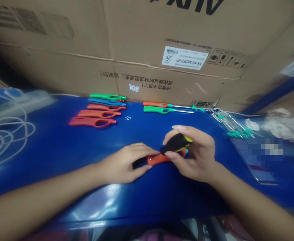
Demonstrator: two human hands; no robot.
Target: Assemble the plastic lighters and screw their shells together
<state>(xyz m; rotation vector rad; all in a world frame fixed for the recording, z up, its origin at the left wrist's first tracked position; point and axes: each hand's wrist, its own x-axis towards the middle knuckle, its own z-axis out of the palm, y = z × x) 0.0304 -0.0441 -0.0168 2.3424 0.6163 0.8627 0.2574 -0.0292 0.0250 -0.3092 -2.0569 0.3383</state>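
My right hand [194, 150] is closed around the black and yellow handle of a screwdriver [176, 143], whose shaft points down and left. Its tip is close to the left end of an orange lighter handle [159, 159] lying on the blue table. With thumb and fingers my left hand [127, 164] grips the left end of that orange handle, pinning it against the tabletop. Part of the orange handle is covered by my right hand and the screwdriver. A bit of teal shows at its right end.
Several green, blue, orange and red lighter handles [96, 113] lie at the back left, beside a few tiny screws [128, 117]. Two lighters with metal tubes [167, 109] lie behind my hands. Loose metal tubes [229, 124] and a phone [253, 164] are right; white cable [11, 134] left; cardboard [137, 43] behind.
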